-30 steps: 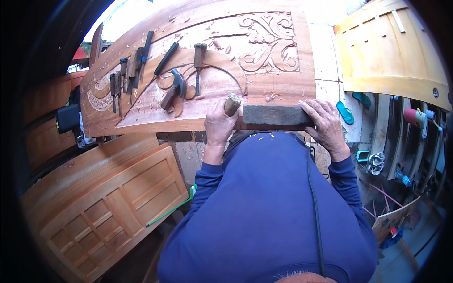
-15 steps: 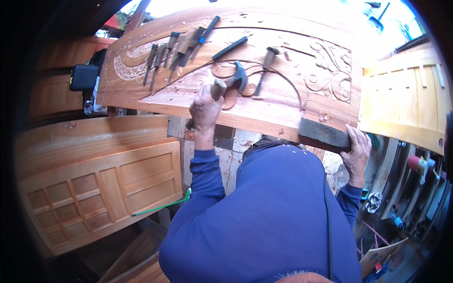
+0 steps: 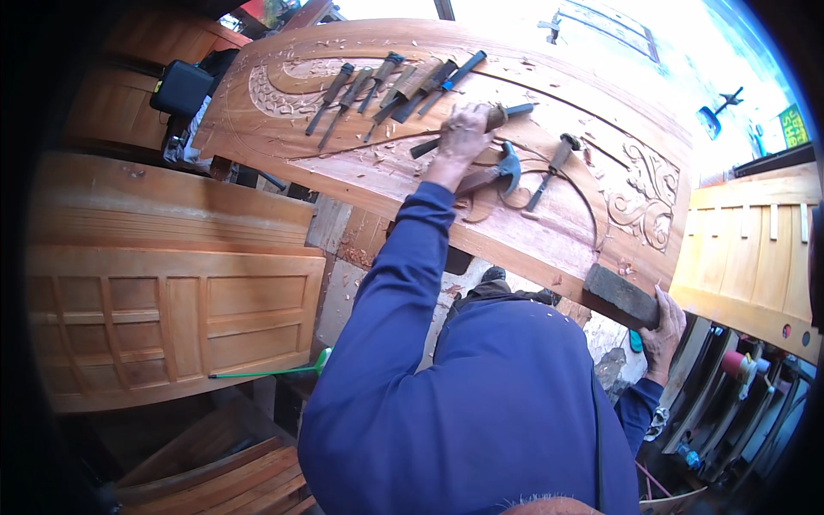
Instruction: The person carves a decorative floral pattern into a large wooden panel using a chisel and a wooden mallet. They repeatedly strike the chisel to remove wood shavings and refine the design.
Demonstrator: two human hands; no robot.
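The left grip is clamping around a tan, wooden-handled tool and is holding it low over the middle of a long, reddish-brown carved wooden panel. The right grip is resting at the right end of a dark grey rectangular block on the panel's near edge; its underside is not showing, so I cannot tell whether it is clamping or only touching. A brown-handled claw hammer is lying just beside the left grip, 1 dark-bladed chisel with a brown handle is lying to the hammer's right, and a row of dark and brown-handled chisels is slanting across the panel's left part among pale wood shavings. A boxy black case is sitting beyond the panel's left end, and its contents are not showing. The left grip is covering most of its tool and part of a dark rod; a dark tip is poking out on its other side, and I cannot tell which piece that belongs to. Glare is washing out the upper right, the dark lens rim is cutting off a light brown panelled door, and shadow is blurring the reddish planks below it.
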